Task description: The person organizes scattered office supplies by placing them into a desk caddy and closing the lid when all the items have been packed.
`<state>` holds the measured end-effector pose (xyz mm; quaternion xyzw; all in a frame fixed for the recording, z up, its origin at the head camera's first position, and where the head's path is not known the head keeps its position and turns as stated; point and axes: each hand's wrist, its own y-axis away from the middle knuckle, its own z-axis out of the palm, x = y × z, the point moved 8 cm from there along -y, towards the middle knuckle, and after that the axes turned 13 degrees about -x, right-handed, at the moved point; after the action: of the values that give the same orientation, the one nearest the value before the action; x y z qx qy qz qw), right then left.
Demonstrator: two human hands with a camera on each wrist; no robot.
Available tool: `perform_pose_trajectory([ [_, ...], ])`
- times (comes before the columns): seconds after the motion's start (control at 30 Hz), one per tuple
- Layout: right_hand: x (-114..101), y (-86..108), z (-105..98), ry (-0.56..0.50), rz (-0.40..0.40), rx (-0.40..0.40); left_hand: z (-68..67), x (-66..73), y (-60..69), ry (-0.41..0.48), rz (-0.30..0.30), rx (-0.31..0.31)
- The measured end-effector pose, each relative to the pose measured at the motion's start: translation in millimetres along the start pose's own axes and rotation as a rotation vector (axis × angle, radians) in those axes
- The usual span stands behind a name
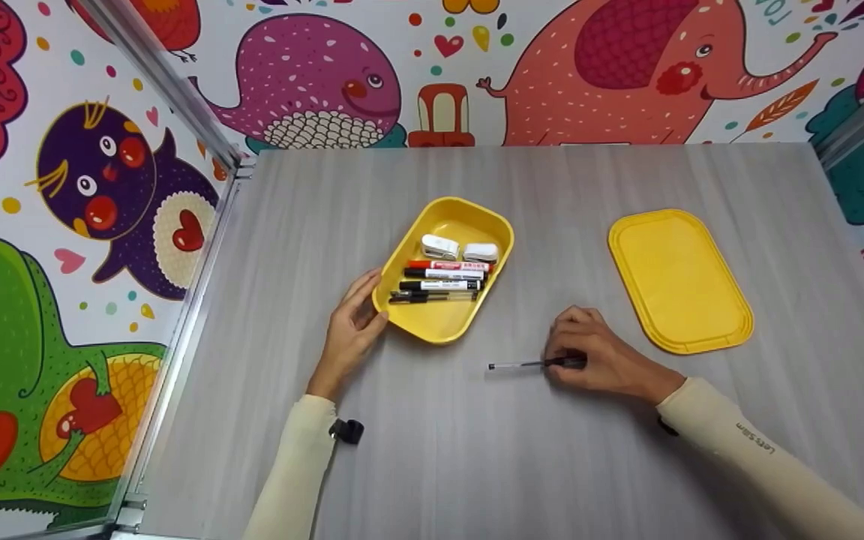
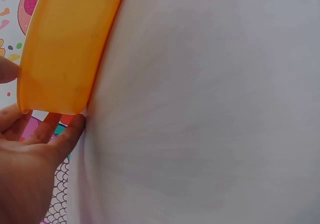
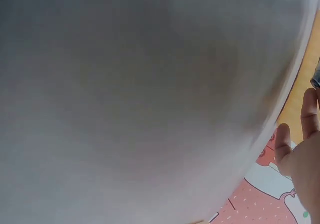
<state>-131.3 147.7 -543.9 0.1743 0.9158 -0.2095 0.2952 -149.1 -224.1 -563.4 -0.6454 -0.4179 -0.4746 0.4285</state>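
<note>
A yellow plastic box (image 1: pixel 436 321) stands on the table, with my left hand (image 1: pixel 353 334) gripping its near left end between thumb and fingers. Up close in the left wrist view, the fingers lie against the box's outer wall (image 2: pixel 70 54). Inside the box are two white correction tape-like items (image 1: pixel 440 246), a red marker (image 1: pixel 432 265), two black-and-white markers (image 1: pixel 441 285) and black pens (image 1: pixel 432 298). To the right of the box, my right hand (image 1: pixel 597 352) pinches a clear pen with black ends (image 1: pixel 518 365), low over the table. Only part of that hand shows in the right wrist view.
A yellow lid (image 1: pixel 683 281) lies flat on the right side of the grey wood-patterned table (image 1: pixel 402 450). Printed walls with cartoon animals and metal frame posts (image 1: pixel 177 97) bound the table at the back and left.
</note>
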Motion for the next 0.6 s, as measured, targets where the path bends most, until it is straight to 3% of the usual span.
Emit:
perform_pose_trajectory([
  [0.2, -3, -11.1, -5, -0.032, -0.033, 0.052, -0.1, 0.4, -0.7, -0.016, 0.003, 0.007],
  [0.37, -7, -21.3, -10, -0.001, -0.066, 0.118, 0.2, -0.3, -1.1, -0.014, 0.002, 0.006],
  [0.6, -6, -36.5, -16, 0.001, -0.064, 0.168, 0.4, -0.2, -1.3, -0.004, 0.0, 0.004],
])
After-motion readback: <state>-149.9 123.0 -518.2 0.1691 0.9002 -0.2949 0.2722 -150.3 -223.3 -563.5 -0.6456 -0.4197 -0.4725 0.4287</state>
